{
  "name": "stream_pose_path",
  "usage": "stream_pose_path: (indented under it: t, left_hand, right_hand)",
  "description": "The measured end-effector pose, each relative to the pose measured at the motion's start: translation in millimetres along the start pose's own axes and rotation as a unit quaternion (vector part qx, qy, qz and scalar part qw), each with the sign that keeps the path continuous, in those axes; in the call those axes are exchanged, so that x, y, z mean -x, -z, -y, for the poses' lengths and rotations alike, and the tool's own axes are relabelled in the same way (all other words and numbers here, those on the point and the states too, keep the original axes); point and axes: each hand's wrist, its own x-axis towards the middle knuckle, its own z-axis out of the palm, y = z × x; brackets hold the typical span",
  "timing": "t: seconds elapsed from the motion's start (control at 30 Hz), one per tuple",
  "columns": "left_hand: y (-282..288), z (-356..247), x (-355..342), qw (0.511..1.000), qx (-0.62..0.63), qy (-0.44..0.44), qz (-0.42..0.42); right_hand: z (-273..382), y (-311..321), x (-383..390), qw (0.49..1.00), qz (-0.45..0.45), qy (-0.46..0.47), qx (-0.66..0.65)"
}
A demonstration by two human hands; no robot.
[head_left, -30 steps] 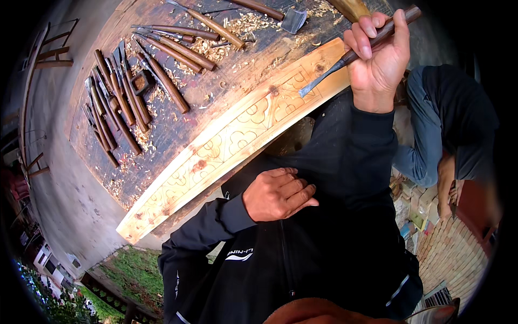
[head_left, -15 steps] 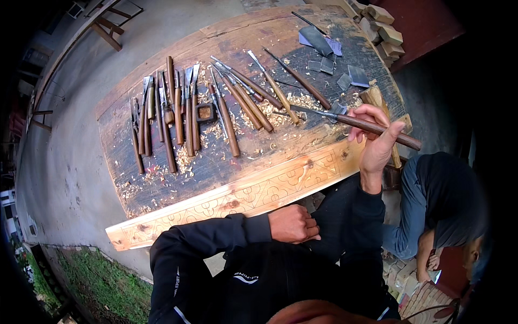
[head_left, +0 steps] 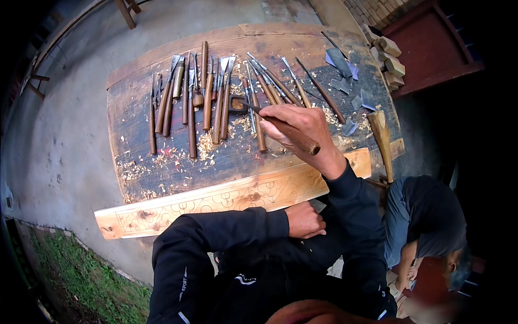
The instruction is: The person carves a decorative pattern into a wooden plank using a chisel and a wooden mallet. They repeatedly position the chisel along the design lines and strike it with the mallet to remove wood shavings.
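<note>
My right hand [head_left: 313,129] is closed around the wooden handle of a carving chisel [head_left: 294,138] and reaches over the bench. The chisel's blade end points left, at a small dark square box [head_left: 238,104] with something tan inside; whether they touch I cannot tell. My left hand [head_left: 305,220] rests closed near my lap, and no object shows in its fingers. Between me and the tools lies a long pale board [head_left: 178,208] with a carved or drawn scroll pattern. Several wooden-handled chisels [head_left: 207,105] are spread across the bench beyond it.
The worn wooden bench [head_left: 129,116] carries scattered wood shavings [head_left: 206,146]. Toward its right end are a wooden mallet [head_left: 381,141] and dark sandpaper pieces [head_left: 339,62]. Wood blocks [head_left: 390,56] are stacked past the far right corner. Another person [head_left: 429,221] bends low at the right.
My right hand has swung left and over the bench with the chisel, from the right end toward the small square box. My left hand stays closed near my lap. The view has shifted somewhat.
</note>
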Motion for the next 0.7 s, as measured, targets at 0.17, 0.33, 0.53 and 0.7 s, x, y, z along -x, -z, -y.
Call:
stream_pose_path:
  t: [0.17, 0.33, 0.53, 0.7]
  left_hand:
    - [-0.5, 1.6, 0.1, 1.000, -0.023, -0.018, -0.008]
    - [-2.6, 1.8, 2.2, 1.000, -0.005, -0.026, -0.002]
    - [6.1, -7.8, -1.5, 0.997, -0.035, -0.054, -0.029]
    - [17.7, -11.4, -5.8, 0.996, -0.043, -0.057, -0.045]
  right_hand:
    - [-5.0, -19.0, 0.9, 0.997, 0.017, 0.050, 0.057]
    - [-3.3, 13.8, 31.1, 0.994, -0.054, 0.022, 0.098]
    - [20.7, 89.7, 128.9, 0.916, -0.269, -0.263, -0.143]
    - [37.5, 77.6, 226.4, 0.824, -0.332, -0.367, -0.276]
